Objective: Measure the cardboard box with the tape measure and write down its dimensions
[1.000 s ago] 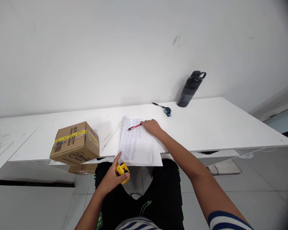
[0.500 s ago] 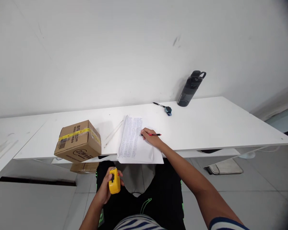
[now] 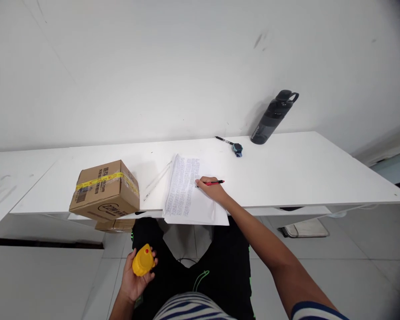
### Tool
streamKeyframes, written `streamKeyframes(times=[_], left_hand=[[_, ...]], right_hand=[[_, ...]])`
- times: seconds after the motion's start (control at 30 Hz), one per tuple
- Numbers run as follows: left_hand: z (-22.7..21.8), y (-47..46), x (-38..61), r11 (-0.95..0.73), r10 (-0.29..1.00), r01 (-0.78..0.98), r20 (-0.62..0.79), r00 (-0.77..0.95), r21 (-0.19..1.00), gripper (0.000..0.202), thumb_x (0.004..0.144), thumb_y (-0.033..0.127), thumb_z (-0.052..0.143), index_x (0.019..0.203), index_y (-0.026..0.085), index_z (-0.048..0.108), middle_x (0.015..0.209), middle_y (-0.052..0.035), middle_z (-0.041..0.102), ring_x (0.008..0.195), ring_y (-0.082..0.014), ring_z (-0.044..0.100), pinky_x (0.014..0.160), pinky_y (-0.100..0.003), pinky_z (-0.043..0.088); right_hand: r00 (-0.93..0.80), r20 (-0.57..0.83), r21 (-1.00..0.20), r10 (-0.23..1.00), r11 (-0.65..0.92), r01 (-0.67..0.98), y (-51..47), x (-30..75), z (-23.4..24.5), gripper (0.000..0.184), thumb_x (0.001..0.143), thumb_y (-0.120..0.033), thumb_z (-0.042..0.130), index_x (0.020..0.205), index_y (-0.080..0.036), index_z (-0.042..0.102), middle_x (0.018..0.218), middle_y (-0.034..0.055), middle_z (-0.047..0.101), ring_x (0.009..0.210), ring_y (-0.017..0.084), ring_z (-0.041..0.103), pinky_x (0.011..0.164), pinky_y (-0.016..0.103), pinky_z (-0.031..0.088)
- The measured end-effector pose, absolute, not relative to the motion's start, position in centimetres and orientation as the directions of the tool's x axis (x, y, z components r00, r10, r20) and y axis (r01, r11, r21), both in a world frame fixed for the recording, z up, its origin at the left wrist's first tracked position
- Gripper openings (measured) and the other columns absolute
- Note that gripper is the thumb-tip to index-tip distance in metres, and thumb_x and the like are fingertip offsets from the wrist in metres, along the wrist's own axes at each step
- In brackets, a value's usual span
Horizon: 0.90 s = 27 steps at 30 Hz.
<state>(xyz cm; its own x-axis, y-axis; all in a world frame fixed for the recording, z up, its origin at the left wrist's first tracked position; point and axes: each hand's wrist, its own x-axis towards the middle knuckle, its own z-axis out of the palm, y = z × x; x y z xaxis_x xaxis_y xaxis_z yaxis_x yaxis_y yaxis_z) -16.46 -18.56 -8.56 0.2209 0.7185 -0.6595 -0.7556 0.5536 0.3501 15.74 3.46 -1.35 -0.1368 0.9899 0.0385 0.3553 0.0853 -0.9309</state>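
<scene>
The right hand (image 3: 210, 187) is gripping a red pen (image 3: 214, 182) over a part-filled sheet!
That grip is closing around the pen, while the left hand (image 3: 134, 276) is grasping a yellow tape measure (image 3: 143, 261) above the lap; the paper (image 3: 200, 205) is overhanging the worktop's (image 3: 280, 178) front edge, handwriting filling its left columns, its right side looking bare, seemingly leaving room for more; the cardboard box (image 3: 102, 189) is sitting leftward.

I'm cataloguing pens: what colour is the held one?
Red and black; the pen shows best in the head view.
</scene>
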Motion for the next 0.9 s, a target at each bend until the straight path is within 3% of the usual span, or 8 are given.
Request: streamKeyframes(times=[0.13,0.27,0.4,0.47,0.53,0.6,0.7,0.9], left_hand=[[-5.2,-17.8,-16.1,0.521,0.846,-0.649,-0.436,0.307,0.554,0.043,0.079,0.046,0.062,0.112,0.019,0.058,0.094,-0.0087,0.062,0.082,-0.0225,0.064,0.047,-0.029,0.057],[-0.3,-14.4,-14.1,0.349,0.916,-0.452,-0.197,0.349,0.821,0.054,0.072,0.053,0.068,0.114,0.022,0.056,0.099,-0.0101,0.060,0.082,-0.0223,0.060,0.047,-0.025,0.051],[3.3,-8.1,-10.9,0.014,0.955,-0.009,-0.010,0.296,1.000,0.045,0.075,0.049,0.069,0.106,0.018,0.056,0.099,-0.0088,0.063,0.088,-0.0201,0.060,0.071,-0.029,0.050],[4.3,-4.7,-9.3,-0.137,0.976,0.272,0.082,0.204,0.952,0.042,0.077,0.047,0.066,0.105,0.019,0.055,0.096,-0.0066,0.064,0.084,-0.0196,0.060,0.072,-0.030,0.048],[4.5,-1.4,-7.9,-0.225,0.974,0.571,0.198,0.110,0.789,0.046,0.075,0.047,0.067,0.109,0.020,0.054,0.093,-0.0052,0.064,0.083,-0.0210,0.061,0.073,-0.032,0.047],[4.2,1.2,-7.1,-0.264,0.951,0.754,0.293,0.100,0.601,0.048,0.076,0.048,0.066,0.113,0.020,0.054,0.099,-0.0066,0.064,0.090,-0.0241,0.061,0.077,-0.034,0.046],[2.7,3.6,-6.8,-0.281,0.931,0.844,0.342,0.125,0.458,0.046,0.079,0.047,0.063,0.114,0.019,0.053,0.107,-0.0098,0.064,0.100,-0.0278,0.061,0.080,-0.036,0.046],[-0.1,4.4,-7.8,-0.178,0.933,0.832,0.358,-0.026,0.525,0.048,0.083,0.051,0.058,0.117,0.018,0.049,0.102,-0.0098,0.065,0.090,-0.0259,0.064,0.076,-0.036,0.047]], right_hand=[[-0.132,0.027,-0.938,0.991,0.071,0.340,3.4,15.8,-1.3,0.038,0.082,-0.048,0.054,0.056,-0.021,0.050,0.058,-0.0019,0.050,0.059,0.015,0.046,0.058,0.029,0.033],[-0.150,0.042,-0.939,0.988,0.091,0.333,3.3,15.9,-1.4,0.038,0.083,-0.049,0.053,0.058,-0.021,0.053,0.059,-0.0018,0.051,0.060,0.015,0.047,0.059,0.029,0.034],[-0.112,0.068,-0.935,0.991,0.103,0.340,3.4,15.9,-1.8,0.037,0.083,-0.048,0.052,0.058,-0.021,0.053,0.061,-0.0018,0.052,0.061,0.015,0.047,0.061,0.029,0.035],[-0.077,0.086,-0.932,0.993,0.107,0.347,3.5,15.8,-2.0,0.037,0.083,-0.047,0.052,0.056,-0.022,0.049,0.060,-0.0020,0.051,0.061,0.015,0.046,0.061,0.029,0.035],[-0.065,0.101,-0.928,0.993,0.118,0.354,3.6,15.7,-2.0,0.038,0.083,-0.045,0.052,0.054,-0.022,0.045,0.058,-0.0024,0.048,0.060,0.015,0.044,0.060,0.029,0.034],[-0.069,0.110,-0.925,0.992,0.127,0.359,3.7,15.7,-2.0,0.038,0.083,-0.045,0.051,0.054,-0.022,0.042,0.057,-0.0027,0.046,0.059,0.015,0.042,0.059,0.029,0.033],[-0.100,0.103,-0.926,0.990,0.132,0.355,3.7,15.6,-1.8,0.038,0.083,-0.045,0.051,0.054,-0.022,0.040,0.056,-0.0030,0.045,0.057,0.015,0.041,0.058,0.029,0.032],[-0.110,0.084,-0.932,0.990,0.117,0.344,3.6,15.7,-1.9,0.038,0.083,-0.047,0.050,0.055,-0.022,0.041,0.058,-0.0026,0.046,0.059,0.015,0.043,0.058,0.029,0.032]])
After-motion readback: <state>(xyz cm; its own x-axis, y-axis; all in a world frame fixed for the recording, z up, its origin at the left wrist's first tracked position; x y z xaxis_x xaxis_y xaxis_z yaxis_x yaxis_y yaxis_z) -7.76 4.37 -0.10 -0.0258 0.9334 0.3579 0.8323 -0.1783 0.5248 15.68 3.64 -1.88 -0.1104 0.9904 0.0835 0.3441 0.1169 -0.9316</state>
